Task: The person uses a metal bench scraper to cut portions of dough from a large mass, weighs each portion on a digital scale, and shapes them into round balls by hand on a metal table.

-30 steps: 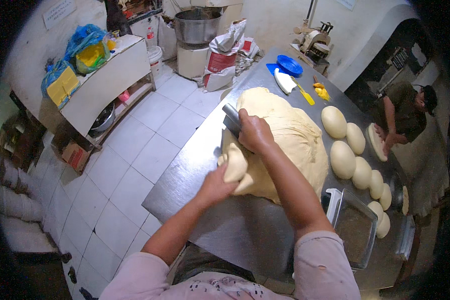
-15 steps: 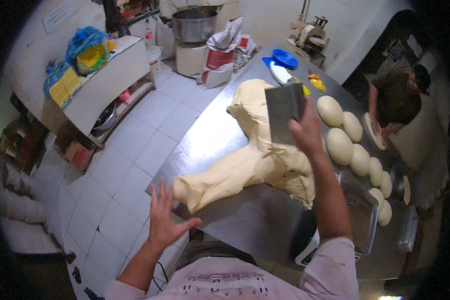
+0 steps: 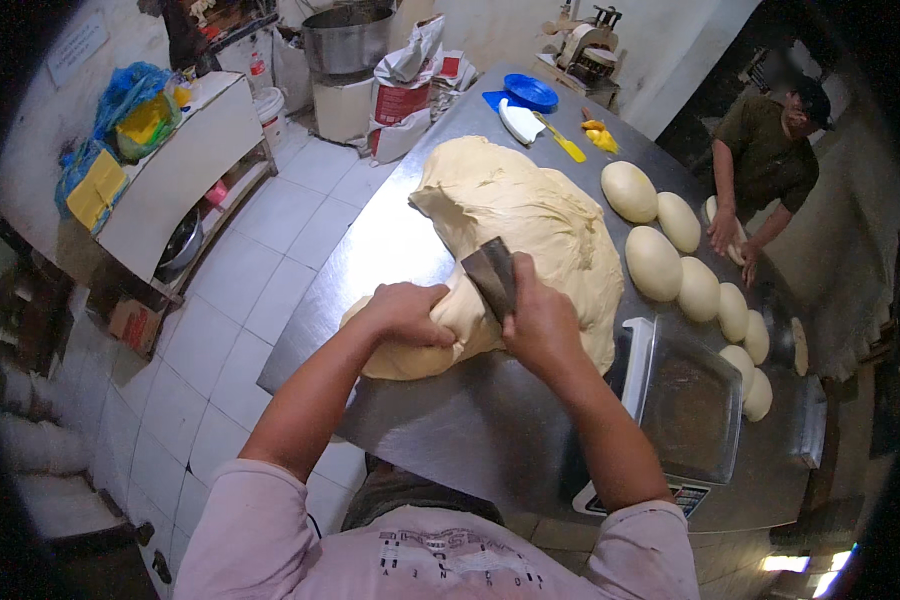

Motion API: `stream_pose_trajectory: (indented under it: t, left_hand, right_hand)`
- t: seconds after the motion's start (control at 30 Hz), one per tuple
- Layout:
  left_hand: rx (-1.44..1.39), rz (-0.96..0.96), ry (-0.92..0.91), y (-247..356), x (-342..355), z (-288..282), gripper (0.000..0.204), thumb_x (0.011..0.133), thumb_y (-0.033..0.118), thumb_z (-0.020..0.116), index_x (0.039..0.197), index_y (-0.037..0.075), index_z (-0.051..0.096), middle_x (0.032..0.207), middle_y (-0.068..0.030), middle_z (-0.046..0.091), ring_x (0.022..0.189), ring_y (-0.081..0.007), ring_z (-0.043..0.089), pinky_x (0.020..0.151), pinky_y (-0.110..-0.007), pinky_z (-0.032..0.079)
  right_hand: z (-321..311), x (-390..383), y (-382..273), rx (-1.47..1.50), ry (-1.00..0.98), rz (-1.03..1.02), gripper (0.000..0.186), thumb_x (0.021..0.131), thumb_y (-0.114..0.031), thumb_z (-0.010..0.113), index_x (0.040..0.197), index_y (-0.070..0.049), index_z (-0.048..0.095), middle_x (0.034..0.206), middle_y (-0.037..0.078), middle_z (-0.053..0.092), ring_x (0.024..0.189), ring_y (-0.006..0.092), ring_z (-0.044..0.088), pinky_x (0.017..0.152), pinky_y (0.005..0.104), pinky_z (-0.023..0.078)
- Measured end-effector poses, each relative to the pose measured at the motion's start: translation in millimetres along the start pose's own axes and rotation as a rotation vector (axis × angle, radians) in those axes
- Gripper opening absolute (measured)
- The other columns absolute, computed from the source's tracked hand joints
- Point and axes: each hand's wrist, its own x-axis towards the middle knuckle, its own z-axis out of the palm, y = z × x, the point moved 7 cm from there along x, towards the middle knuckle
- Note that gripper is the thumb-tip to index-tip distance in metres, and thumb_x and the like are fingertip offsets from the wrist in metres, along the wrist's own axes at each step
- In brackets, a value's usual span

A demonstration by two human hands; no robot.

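A large mass of pale yellow dough [image 3: 530, 200] spreads over the metal table. My right hand [image 3: 545, 325] is closed round a dough scraper [image 3: 492, 278], whose dark blade presses into the dough near its front. Just left of the blade, my left hand [image 3: 408, 315] grips the front lobe of the dough, its fingers sunk into the fold. Part of the lobe is hidden under that hand and forearm. To the right of my right forearm stands a weighing scale [image 3: 692, 400] with a clear tray on top.
Several round dough balls [image 3: 654, 264] line the table's right side. A co-worker [image 3: 770, 150] presses a piece of dough at the far right. Behind the dough lie a blue lid [image 3: 530, 92], a white scraper [image 3: 521, 122] and a yellow spatula [image 3: 566, 143]. A flour sack [image 3: 405, 95] stands beyond the table.
My left hand has gone from open beside the dough to gripping its front lobe. The scraper has come down and nearer, into the dough. The far dough has spread out wider.
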Motion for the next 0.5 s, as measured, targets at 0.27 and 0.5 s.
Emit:
stream_pose_trajectory:
  t: [0.27, 0.5]
  left_hand:
    - [0.001, 0.184, 0.246, 21.4, -92.7, 24.3, 0.043, 0.068, 0.038, 0.063, 0.099, 0.008, 0.063, 0.087, -0.0159, 0.065, 0.086, -0.0342, 0.061, 0.075, -0.048, 0.044]
    - [-0.640, 0.139, 0.344, -30.9, -203.5, 42.3, 0.045, 0.067, 0.019, 0.070, 0.108, 0.004, 0.061, 0.096, -0.0146, 0.064, 0.091, -0.0268, 0.061, 0.082, -0.042, 0.047]
  right_hand:
    - [47.0, 33.3, -45.1, -0.094, -0.117, -0.119, 0.047, 0.071, -0.003, 0.058, 0.114, -0.003, 0.039, 0.077, 0.024, 0.062, 0.073, 0.0430, 0.062, 0.065, 0.0509, 0.048]
    - [46.2, 46.4, -17.5, -0.054, -0.095, 0.036, 0.049, 0.072, -0.006, 0.060, 0.116, -0.005, 0.037, 0.086, 0.025, 0.062, 0.083, 0.0424, 0.062, 0.072, 0.0501, 0.048]
